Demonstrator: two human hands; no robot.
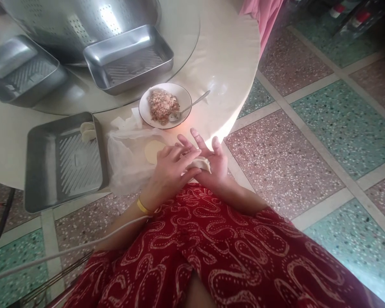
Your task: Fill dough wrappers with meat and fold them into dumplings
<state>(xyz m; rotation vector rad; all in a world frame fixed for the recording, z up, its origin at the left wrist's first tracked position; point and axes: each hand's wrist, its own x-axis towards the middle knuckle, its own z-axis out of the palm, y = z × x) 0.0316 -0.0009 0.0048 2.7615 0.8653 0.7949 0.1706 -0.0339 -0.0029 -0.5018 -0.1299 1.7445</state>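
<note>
A folded dumpling (202, 163) of pale dough lies in my right hand (218, 164), whose palm is turned up with several fingers stretched out. Reaching across from the left, my left hand (169, 169) grips the dumpling's near end between thumb and fingers; these hide part of it. A round dough wrapper (154, 151) rests on a thin plastic sheet (125, 160) beside my left hand. Beyond the hands is a white bowl (143, 105) of minced filling (162, 103), with a metal spoon (197, 101) leaning on its rim.
A metal tray (40, 167) at the left holds a few pale dough pieces (87, 131). Two more metal trays, one nearer (128, 64) and one farther left (35, 72), stand by a large perforated metal pot (83, 21). The round table's edge (244, 102) curves past on the right.
</note>
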